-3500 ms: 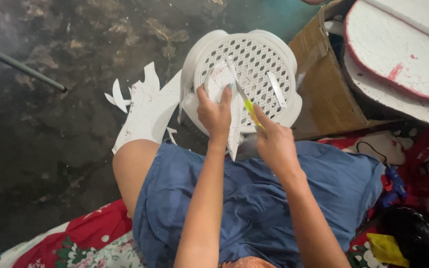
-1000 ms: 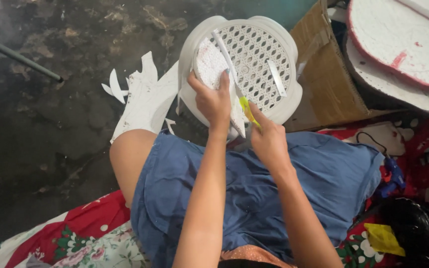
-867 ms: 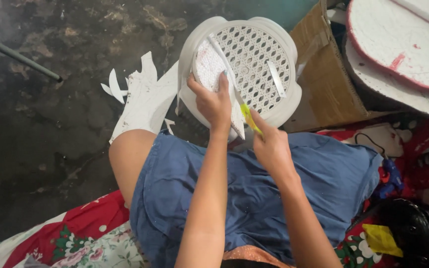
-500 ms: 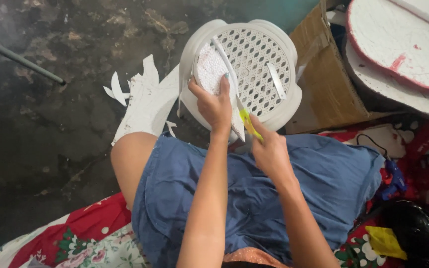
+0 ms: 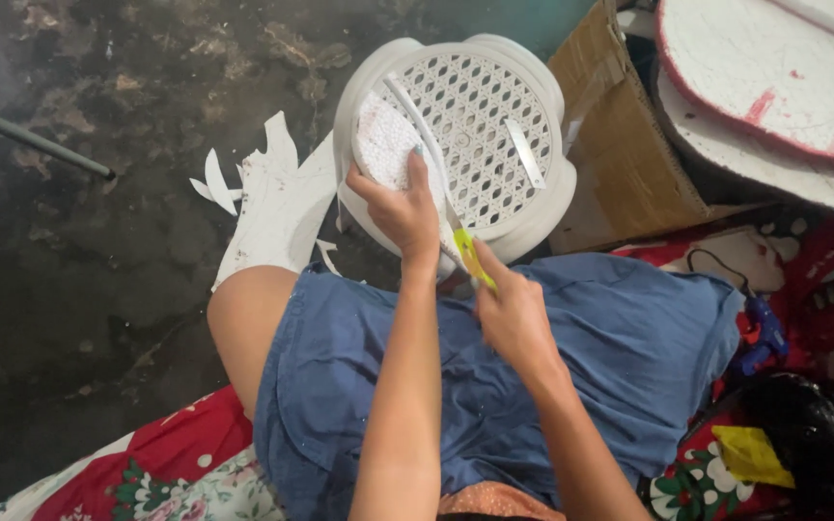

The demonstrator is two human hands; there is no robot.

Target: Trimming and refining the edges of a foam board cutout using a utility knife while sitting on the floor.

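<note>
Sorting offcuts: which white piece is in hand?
The textured white piece on the stool, pinned by the left hand; the other scraps lie on the floor.

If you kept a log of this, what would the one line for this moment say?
left hand: holds white foam piece on white plastic stool | right hand: grips yellow-handled cutter at the piece's edge | white offcuts on floor

On the left of the frame you have open room: the dark floor (image 5: pixel 69 289) carries only white scraps (image 5: pixel 277 203) and a thin rod (image 5: pixel 36 143) at the upper left. To the right, the cardboard box (image 5: pixel 620 145) stands just beside the white stool (image 5: pixel 523 207), so passage there is narrow.
</note>
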